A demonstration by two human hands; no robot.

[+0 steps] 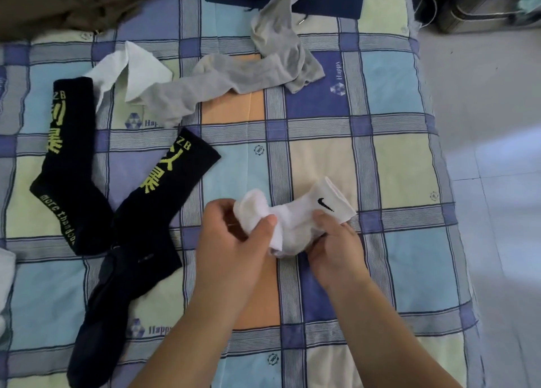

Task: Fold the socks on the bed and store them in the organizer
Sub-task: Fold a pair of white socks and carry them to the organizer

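White sock (295, 220) bunched between both hands above bed (395, 264); left hand (234, 235) fingers pinch toe end, right hand (333, 241) fingers grip middle.

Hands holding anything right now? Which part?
Both hold the white sock. The left hand grips its bunched foot end, thumb on top. The right hand pinches the middle, just below the logo cuff, which sticks out free.

Both hands grip a white cotton sock with a black swoosh logo (295, 220) above the blue-checked bedsheet (395, 256): left hand (234, 238) pinches the toe end, right hand (333, 244) holds the middle. Two black socks with yellow lettering (123, 212) lie left; grey socks (234, 80) lie beyond.
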